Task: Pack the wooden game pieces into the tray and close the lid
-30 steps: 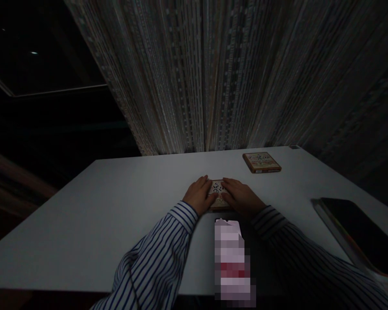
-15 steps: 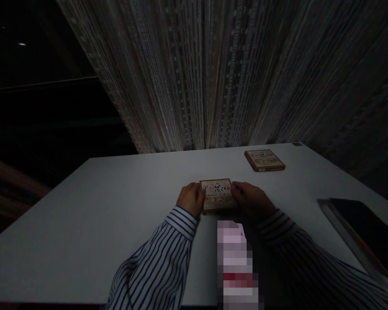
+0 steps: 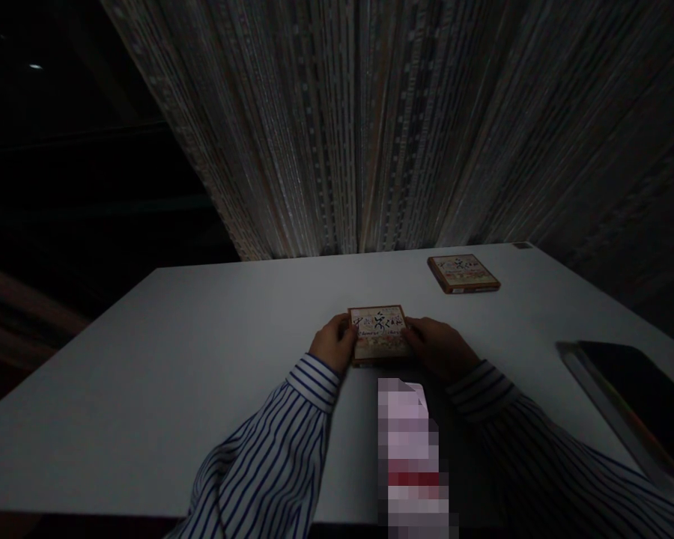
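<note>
Between my two hands is a flat, square box (image 3: 379, 337) with dark brush-like writing and a brown edge, face up at the middle of the white table. My left hand (image 3: 335, 343) grips its left side, with the thumb on the near left part. On the right side, my right hand (image 3: 441, 346) holds the box with its fingers closed at the edge. A second box (image 3: 463, 273) of the same look lies flat farther back on the right, touched by neither hand.
The white table (image 3: 146, 389) spans the view. At its right lies a dark, thick folder-like item (image 3: 640, 400). A small dark patch (image 3: 521, 245) marks the back right corner. A string curtain (image 3: 359, 127) hangs behind. A blurred pinkish item (image 3: 413, 449) shows at the near middle.
The view has shifted slightly, so the table and far box appear a little higher. The held box looks slightly flatter on the table, still between both hands.
</note>
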{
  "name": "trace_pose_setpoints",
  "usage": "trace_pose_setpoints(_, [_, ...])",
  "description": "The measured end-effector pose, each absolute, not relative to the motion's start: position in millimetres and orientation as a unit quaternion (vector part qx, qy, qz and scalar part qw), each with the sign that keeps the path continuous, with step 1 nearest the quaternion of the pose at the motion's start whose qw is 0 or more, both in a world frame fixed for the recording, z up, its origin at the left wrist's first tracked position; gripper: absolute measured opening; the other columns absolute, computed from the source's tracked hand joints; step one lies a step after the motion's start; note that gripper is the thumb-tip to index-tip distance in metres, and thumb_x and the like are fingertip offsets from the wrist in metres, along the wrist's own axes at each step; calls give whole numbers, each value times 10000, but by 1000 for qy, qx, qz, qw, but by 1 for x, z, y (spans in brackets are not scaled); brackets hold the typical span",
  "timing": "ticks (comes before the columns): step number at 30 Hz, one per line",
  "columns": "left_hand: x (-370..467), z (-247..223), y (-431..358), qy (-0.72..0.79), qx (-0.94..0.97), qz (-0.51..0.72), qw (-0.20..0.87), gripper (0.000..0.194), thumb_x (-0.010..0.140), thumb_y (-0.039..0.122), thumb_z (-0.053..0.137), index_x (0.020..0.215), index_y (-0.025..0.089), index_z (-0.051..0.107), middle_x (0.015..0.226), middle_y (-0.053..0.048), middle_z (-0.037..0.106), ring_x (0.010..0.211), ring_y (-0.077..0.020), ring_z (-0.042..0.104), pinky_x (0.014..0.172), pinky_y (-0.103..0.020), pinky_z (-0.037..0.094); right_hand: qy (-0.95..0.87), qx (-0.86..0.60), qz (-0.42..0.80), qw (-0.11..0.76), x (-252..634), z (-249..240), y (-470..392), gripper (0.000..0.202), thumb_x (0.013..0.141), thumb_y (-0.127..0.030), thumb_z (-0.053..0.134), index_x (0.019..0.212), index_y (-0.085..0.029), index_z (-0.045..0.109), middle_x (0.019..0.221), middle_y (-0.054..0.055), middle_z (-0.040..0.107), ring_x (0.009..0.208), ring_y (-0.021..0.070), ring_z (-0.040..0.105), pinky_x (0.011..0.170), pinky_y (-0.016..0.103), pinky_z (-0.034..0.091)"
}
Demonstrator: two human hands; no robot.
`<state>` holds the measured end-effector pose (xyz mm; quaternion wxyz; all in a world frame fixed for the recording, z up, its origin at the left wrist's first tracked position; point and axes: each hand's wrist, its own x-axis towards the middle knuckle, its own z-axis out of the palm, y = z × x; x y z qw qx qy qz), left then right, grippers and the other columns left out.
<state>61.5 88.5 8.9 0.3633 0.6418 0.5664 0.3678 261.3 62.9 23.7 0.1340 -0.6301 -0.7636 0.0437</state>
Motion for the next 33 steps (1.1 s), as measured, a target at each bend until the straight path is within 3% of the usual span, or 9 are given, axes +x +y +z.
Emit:
trace_pose_setpoints(9, [67, 9, 90, 536, 519, 448, 493, 222, 694, 163, 588, 915, 145, 576, 898, -88, 659, 827, -175, 611, 764, -293, 476, -769, -626, 64, 114, 262, 27, 65, 323, 845, -308, 314, 990, -174, 571, 852, 79, 614, 767, 167, 553, 663, 257, 363])
trace_pose_setpoints(17, [71, 20, 90, 552, 393, 480, 557, 383, 648, 49, 611, 1013, 85, 502, 843, -79, 626, 672, -117, 607, 737, -308, 493, -763, -631, 75, 119, 263, 29, 65, 341, 841, -316, 309, 977, -164, 582, 844, 84, 617, 761, 171, 554, 661, 261, 373])
trace_pose_setpoints(23, [70, 24, 89, 543, 371, 485, 576, 363, 627, 24, 626, 972, 72, 523, 754, -52, 629, 658, -117, 607, 779, -319, 483, -762, -632, 82, 115, 265, 27, 66, 346, 836, -320, 316, 990, -161, 582, 865, 86, 622, 783, 172, 558, 684, 264, 380])
trace_pose_setpoints(28, [73, 27, 85, 525, 358, 481, 604, 448, 578, -4, 664, 988, 80, 505, 781, -61, 647, 663, -134, 616, 757, -336, 501, -757, -636, 95, 119, 265, 27, 66, 349, 835, -334, 323, 1008, -169, 577, 886, 84, 624, 810, 174, 564, 699, 266, 389])
trace_pose_setpoints(33, [75, 27, 84, 519, 335, 464, 635, 540, 590, -13, 657, 1089, 69, 465, 677, -47, 660, 654, -163, 632, 764, -372, 502, -757, -631, 110, 131, 265, 28, 65, 342, 827, -307, 343, 1040, -167, 571, 941, 95, 627, 844, 181, 569, 732, 281, 400])
